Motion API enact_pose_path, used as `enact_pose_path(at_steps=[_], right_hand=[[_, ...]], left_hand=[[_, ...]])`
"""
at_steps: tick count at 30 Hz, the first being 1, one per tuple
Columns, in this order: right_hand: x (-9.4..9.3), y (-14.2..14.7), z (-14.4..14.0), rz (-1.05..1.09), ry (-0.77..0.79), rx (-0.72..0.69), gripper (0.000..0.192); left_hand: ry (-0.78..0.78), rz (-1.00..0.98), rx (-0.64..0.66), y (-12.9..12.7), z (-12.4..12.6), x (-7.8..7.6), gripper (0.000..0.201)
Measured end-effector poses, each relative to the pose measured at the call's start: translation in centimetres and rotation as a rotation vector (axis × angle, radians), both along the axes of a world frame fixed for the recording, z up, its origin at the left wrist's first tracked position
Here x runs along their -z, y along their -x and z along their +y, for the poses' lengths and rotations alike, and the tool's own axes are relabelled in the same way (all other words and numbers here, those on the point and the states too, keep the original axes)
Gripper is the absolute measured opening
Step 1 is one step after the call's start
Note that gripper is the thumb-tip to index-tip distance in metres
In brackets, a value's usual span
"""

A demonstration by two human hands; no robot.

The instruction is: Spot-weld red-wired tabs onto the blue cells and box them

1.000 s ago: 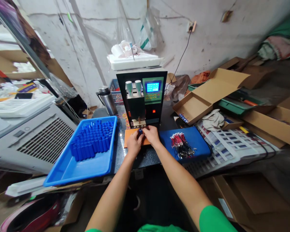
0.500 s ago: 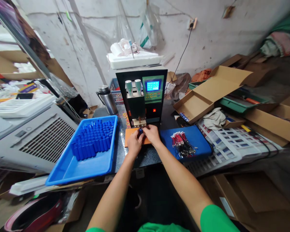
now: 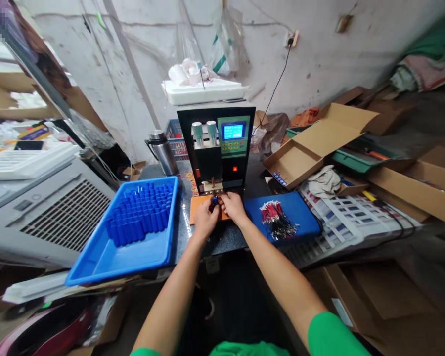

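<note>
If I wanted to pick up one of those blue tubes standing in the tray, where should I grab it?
Probably by the top end, coming straight down. The blue tubes stand upright and packed close in the blue tray, so only their tops are free; an edge tube is easiest.

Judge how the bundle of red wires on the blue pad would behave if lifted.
The wires lie in a loose tangle, so they would probably droop, snag and come up together. They look thin, likely light.

A steel flask [image 3: 162,150] stands beside an open cardboard box [image 3: 321,143].
</note>
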State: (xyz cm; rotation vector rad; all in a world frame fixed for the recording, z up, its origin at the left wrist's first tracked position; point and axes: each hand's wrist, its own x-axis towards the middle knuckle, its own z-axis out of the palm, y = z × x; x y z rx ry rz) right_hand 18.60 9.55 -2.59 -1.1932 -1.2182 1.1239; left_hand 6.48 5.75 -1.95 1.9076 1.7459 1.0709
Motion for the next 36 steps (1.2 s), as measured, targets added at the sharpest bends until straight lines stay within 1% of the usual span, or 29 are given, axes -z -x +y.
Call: enact_pose_path(at_steps=[2, 4, 8, 12, 15, 19, 22, 24, 25, 27, 29, 31, 33, 34, 36], right_hand=[[-0.2, -0.3, -0.7, -0.016, -0.011, 0.016, 0.038], [-0.4, -0.8, -1.5, -0.068, -0.038, 0.023, 0.035], [-0.8, -1.4, -3.1, -0.226, -0.177, 0.044, 0.015], [-1.2, -1.2, -4.1, -0.423, -0.314, 0.116, 0.024], [-1.5, -0.7, -4.5, -0.524, -0.368, 0.125, 0.021], [-1.7, -0.4, -4.7, -0.546, -0.393, 0.126, 0.019], [-1.5, -1.6, -3.8, -0.465, -0.385, 0.185, 0.019], [-1.4, -3.6, -2.2, -0.391, -0.382, 0.249, 0.021], [-1.4, -5.0, -1.1, -0.363, -0.385, 0.284, 0.023], [-1.6, -8.8, 1.6, -0.344, -0.395, 0.356, 0.028], [-2.1, -13.1, 4.5, -0.374, -0.41, 0.443, 0.033], [-2.8, -17.2, 7.2, -0.449, -0.404, 0.525, 0.035], [-3.3, -20.5, 9.7, -0.56, -0.365, 0.561, 0.034], [-3.5, -21.6, 10.7, -0.634, -0.322, 0.57, 0.033], [-3.6, -23.1, 12.5, -0.791, -0.227, 0.565, 0.029]], left_hand=[[-0.01, -0.009, 0.006, 0.1, 0.0, 0.1, 0.019], [-0.021, -0.019, 0.004, 0.1, 0.1, 0.3, 0.02], [-0.035, -0.035, -0.007, 0.2, 0.1, 0.7, 0.025], [-0.038, -0.028, -0.021, 0.1, 0.1, 0.8, 0.026], [-0.069, -0.025, -0.015, 0.1, 0.0, 0.9, 0.025], [-0.083, -0.022, -0.013, 0.2, -0.2, 0.7, 0.027], [-0.106, -0.063, 0.023, 0.4, -0.1, 0.6, 0.035], [-0.111, -0.079, 0.04, 0.6, 0.1, 0.6, 0.038], [-0.105, -0.079, 0.049, 0.8, 0.3, 0.6, 0.038], [-0.1, -0.054, 0.044, 0.9, 0.5, 0.5, 0.038], [-0.092, -0.016, 0.026, 1.0, 0.7, 0.5, 0.038], [-0.087, 0.025, 0.014, 1.0, 0.8, 0.5, 0.038], [-0.099, 0.063, 0.006, 1.0, 0.8, 0.6, 0.036], [-0.112, 0.078, 0.004, 1.0, 0.8, 0.6, 0.035], [-0.138, 0.094, 0.001, 1.1, 0.8, 0.7, 0.033]])
